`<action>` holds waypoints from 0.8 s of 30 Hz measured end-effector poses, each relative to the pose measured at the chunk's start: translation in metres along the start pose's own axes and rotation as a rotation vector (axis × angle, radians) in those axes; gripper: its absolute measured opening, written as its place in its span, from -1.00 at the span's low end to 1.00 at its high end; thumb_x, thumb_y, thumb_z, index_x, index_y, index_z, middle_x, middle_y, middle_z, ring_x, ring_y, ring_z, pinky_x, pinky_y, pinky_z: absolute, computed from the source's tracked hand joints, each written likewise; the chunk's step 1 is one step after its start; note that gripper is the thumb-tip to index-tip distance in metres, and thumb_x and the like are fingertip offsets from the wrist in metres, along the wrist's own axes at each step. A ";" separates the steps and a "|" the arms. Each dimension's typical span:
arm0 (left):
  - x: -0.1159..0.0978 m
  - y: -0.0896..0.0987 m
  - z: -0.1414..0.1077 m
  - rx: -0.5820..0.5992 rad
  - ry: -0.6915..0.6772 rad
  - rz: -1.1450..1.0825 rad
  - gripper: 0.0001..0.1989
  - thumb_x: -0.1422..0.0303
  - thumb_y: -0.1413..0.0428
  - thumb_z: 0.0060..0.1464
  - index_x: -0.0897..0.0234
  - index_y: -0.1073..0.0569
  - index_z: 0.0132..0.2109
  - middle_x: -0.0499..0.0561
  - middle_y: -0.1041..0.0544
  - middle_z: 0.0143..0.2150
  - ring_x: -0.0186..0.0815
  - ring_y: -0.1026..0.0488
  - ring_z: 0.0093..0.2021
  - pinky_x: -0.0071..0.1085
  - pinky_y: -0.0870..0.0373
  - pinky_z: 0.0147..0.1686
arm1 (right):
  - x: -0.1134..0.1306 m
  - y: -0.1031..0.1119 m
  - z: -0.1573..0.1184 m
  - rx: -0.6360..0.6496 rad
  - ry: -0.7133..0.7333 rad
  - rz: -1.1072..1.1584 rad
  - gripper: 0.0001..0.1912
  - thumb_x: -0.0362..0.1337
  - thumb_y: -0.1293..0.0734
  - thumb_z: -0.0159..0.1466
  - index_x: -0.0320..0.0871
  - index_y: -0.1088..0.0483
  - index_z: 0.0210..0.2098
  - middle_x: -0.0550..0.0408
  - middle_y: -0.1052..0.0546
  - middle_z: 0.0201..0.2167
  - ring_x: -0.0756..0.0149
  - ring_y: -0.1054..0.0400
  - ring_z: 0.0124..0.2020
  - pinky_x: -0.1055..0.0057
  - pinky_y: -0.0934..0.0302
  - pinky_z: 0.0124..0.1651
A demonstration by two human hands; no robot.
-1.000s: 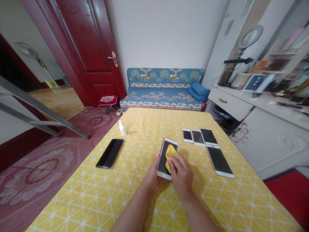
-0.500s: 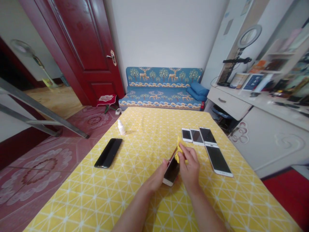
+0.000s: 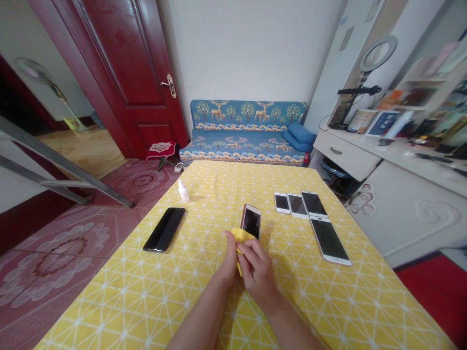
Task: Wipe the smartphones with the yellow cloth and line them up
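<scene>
A yellow cloth [image 3: 242, 236] is bunched between my two hands near the table's middle. My left hand [image 3: 229, 257] is closed on its left side, thumb up. On the right side, the fingers of my right hand [image 3: 257, 267] pinch the same cloth. Just beyond them, a phone with a white front and reddish edge [image 3: 251, 221] lies face up, its near end hidden by the cloth and my right hand. A large black phone [image 3: 165, 229] lies at the left. To the right are a small white phone [image 3: 282, 202] and several other white-framed phones [image 3: 330, 240].
A white bottle [image 3: 184, 191] stands upright at the table's back left. The yellow patterned tablecloth [image 3: 146, 301] covers the table. Behind it is a blue sofa [image 3: 241, 141], with a red stool [image 3: 161, 149] to its left. A white cabinet [image 3: 408, 209] stands at the right.
My left hand has let go of the phone, which now lies on the table beyond my hands. Both hands have come together on the cloth, my right hand having moved left and nearer.
</scene>
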State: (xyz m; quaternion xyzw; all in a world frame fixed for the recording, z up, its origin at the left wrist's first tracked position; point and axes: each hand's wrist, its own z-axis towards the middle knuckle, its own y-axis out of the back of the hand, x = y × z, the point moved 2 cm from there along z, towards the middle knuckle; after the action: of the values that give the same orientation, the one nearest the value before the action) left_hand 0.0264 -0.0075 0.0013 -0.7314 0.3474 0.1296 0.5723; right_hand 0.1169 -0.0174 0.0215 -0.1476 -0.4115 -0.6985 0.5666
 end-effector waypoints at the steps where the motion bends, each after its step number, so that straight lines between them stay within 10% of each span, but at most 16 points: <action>1: -0.002 -0.002 -0.001 -0.022 -0.010 0.014 -0.30 -0.19 0.12 0.04 0.41 -0.52 -0.28 0.17 -0.57 -0.37 -0.18 -0.52 -0.16 -0.41 -0.39 -0.13 | 0.000 -0.002 -0.001 0.011 0.009 0.002 -0.66 -0.42 -0.17 0.30 -0.10 -0.37 0.03 0.00 -0.39 -0.25 0.27 -0.33 -0.23 0.30 -0.29 -0.16; 16: -0.018 -0.006 0.010 -0.181 -0.196 -0.130 -0.35 -0.14 0.11 0.09 0.38 -0.52 -0.19 0.11 -0.58 -0.36 -0.22 -0.53 -0.36 -0.36 -0.45 -0.31 | -0.018 0.012 0.002 -0.047 -0.020 -0.250 -0.71 -0.42 -0.19 0.28 -0.10 -0.47 -0.11 0.08 -0.41 -0.37 0.26 -0.29 -0.30 0.25 -0.19 -0.21; 24: 0.001 0.008 0.015 -0.026 -0.100 0.058 -0.38 -0.08 0.02 0.08 0.37 -0.50 -0.01 0.20 -0.58 -0.12 -0.13 -0.45 0.04 -0.31 -0.35 0.02 | -0.025 0.007 0.004 -0.076 0.008 -0.116 -0.59 -0.41 -0.16 0.33 -0.06 -0.33 0.12 0.02 -0.39 -0.26 0.29 -0.33 -0.24 0.33 -0.29 -0.22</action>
State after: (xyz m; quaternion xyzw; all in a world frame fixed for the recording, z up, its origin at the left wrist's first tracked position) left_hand 0.0255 0.0047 -0.0096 -0.7211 0.3376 0.1872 0.5753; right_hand 0.1299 0.0021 0.0106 -0.1422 -0.3903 -0.7460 0.5205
